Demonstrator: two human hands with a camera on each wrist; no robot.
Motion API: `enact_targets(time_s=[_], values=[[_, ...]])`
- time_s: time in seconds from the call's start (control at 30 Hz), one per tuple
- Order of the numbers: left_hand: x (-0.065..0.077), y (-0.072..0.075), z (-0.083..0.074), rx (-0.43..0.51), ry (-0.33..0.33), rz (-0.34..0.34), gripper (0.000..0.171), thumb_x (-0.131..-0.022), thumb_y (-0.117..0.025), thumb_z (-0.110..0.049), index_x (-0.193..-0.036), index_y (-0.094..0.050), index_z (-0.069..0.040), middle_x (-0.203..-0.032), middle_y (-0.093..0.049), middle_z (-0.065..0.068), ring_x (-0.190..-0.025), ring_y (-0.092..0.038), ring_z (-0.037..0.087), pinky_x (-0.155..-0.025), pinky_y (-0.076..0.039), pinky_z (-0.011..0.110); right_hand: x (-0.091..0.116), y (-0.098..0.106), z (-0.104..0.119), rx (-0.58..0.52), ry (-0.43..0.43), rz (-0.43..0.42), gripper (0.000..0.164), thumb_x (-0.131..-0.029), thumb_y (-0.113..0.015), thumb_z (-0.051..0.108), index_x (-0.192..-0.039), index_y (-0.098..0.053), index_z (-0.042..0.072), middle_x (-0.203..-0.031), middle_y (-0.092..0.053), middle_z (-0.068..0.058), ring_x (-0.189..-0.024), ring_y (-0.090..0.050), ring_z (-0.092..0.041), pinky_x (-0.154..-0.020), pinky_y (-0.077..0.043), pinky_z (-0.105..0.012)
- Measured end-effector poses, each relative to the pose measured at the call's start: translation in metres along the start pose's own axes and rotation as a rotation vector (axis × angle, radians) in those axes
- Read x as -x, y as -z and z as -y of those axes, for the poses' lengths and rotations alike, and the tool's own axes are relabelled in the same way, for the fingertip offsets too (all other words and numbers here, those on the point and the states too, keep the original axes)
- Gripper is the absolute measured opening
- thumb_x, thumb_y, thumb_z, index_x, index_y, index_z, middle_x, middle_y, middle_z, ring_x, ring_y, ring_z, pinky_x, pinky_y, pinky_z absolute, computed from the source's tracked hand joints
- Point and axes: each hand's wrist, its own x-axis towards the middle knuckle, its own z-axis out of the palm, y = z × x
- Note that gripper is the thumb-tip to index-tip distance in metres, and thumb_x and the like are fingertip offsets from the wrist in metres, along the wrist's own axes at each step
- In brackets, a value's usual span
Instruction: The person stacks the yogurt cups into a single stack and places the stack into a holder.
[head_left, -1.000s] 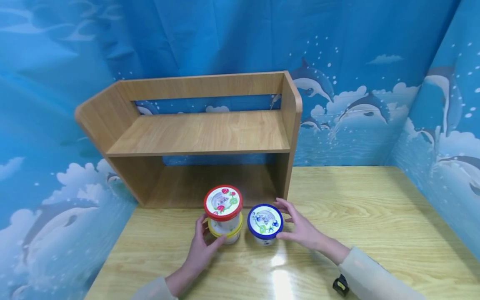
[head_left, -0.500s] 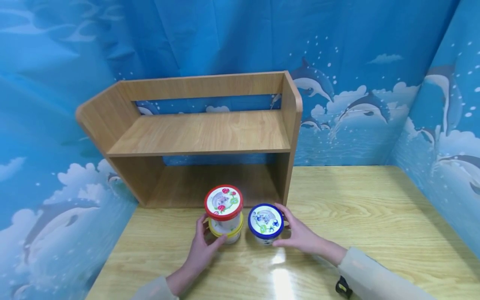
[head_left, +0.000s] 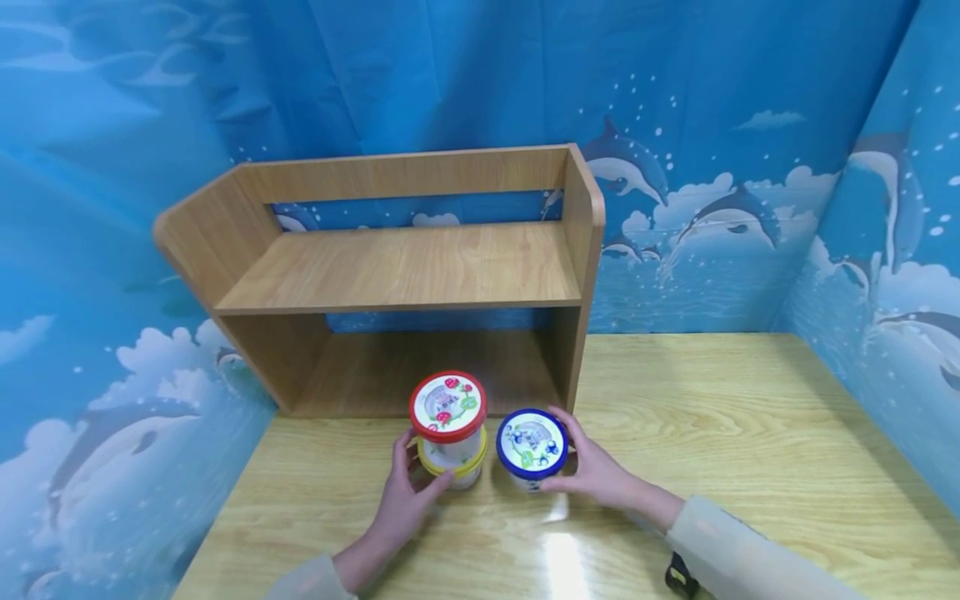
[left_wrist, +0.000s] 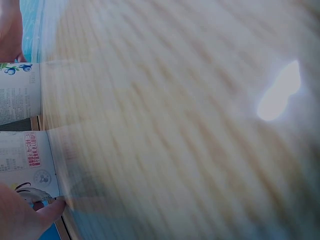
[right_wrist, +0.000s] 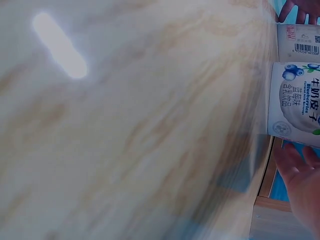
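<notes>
In the head view, a red-lidded tub (head_left: 447, 406) with strawberries on its lid stands on a yellow-lidded tub (head_left: 465, 475). My left hand (head_left: 401, 492) holds the lower, yellow-lidded one from the left, thumb in front. Its thumb lies at the tub's base in the left wrist view. A blue-lidded tub (head_left: 532, 444) with blueberries stands just right of the stack. My right hand (head_left: 596, 471) curves round that tub's right side, thumb at the front and index finger behind. In the right wrist view, the fingertips (right_wrist: 282, 156) come right up to the white wall of the tub.
A two-level wooden shelf (head_left: 405, 267) stands right behind the tubs, with side panels left and right. The wooden table (head_left: 750, 433) extends to the right. A small black object (head_left: 678, 575) lies by the right sleeve. A blue dolphin curtain (head_left: 480, 75) surrounds the table.
My right hand has moved in closer to the blue-lidded tub, its thumb now further left across the front. The left hand and the stacked tubs have stayed put.
</notes>
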Motion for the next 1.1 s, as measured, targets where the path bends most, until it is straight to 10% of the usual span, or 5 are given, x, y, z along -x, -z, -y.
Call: enact_targets(time_s=[1.1], values=[[-0.0008, -0.0003, 0.0028, -0.019, -0.02, -0.015, 0.082, -0.083, -0.077, -0.012, -0.146, -0.024, -0.004, -0.142, -0.038, 0.03, -0.123, -0.044, 0.044, -0.1, -0.042, 0.054, -0.0045, -0.0004, -0.0008, -0.049, 0.059, 0.005, 0.099, -0.076, -0.084, 0.028, -0.149, -0.022, 0.004, -0.138, -0.046, -0.022, -0.124, -0.047, -0.041, -0.103, -0.036, -0.058]])
